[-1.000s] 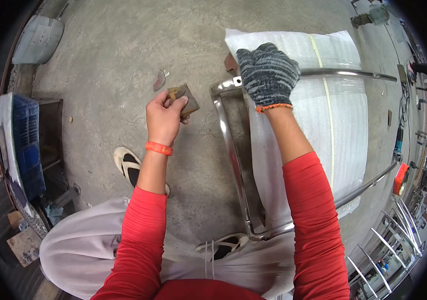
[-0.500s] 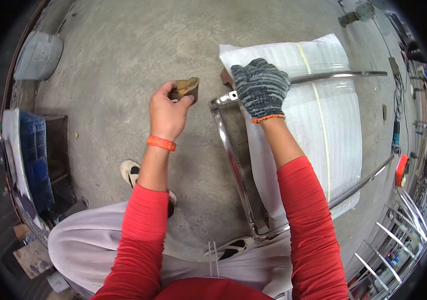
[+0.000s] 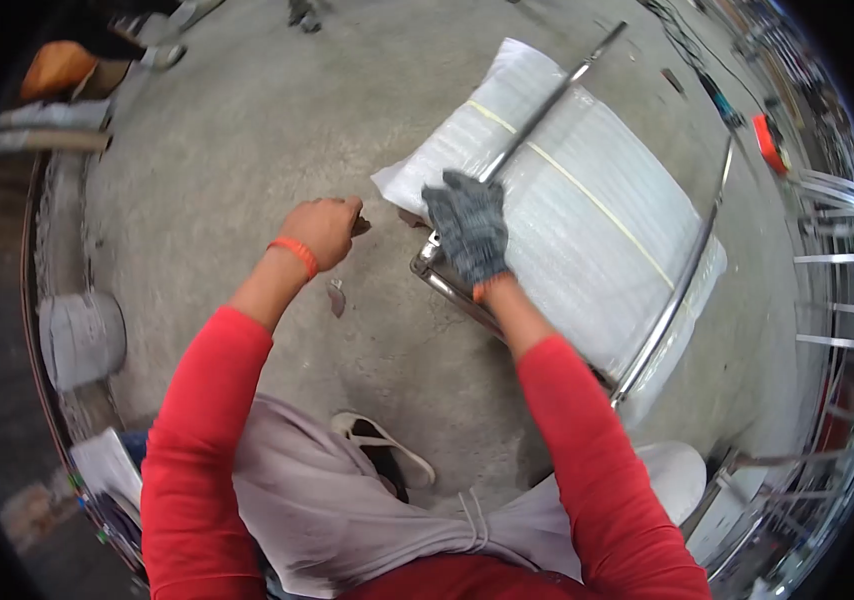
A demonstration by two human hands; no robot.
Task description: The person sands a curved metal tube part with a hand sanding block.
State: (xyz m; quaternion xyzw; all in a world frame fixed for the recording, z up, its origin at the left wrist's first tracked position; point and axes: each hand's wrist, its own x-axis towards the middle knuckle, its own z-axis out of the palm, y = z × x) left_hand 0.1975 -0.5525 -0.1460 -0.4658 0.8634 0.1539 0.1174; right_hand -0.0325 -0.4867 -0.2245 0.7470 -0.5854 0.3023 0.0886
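Observation:
My left hand [image 3: 322, 232] is bare, with an orange band at the wrist. Its fingers are closed on a small folded brown piece [image 3: 361, 226], mostly hidden by the hand. My right hand [image 3: 469, 228] wears a dark grey knit glove and grips the bent metal tube frame [image 3: 559, 92] near its corner. The shiny frame lies over a pad wrapped in white foam [image 3: 592, 200], crossed by a pale yellow strap [image 3: 587, 180]. A small thin scrap [image 3: 336, 297] shows below my left hand, against the floor.
An orange-red box [image 3: 770, 145] and a teal power tool [image 3: 719, 102] lie at the upper right. Metal racks [image 3: 832, 300] stand along the right side. A grey-white bucket [image 3: 83, 340] is at the left. Another person's foot [image 3: 162, 55] shows at the upper left.
My view has turned, so the frame and pad appear tilted. My left hand has rolled palm-down, covering most of the brown piece. A small scrap now shows below it. My right hand remains at the frame.

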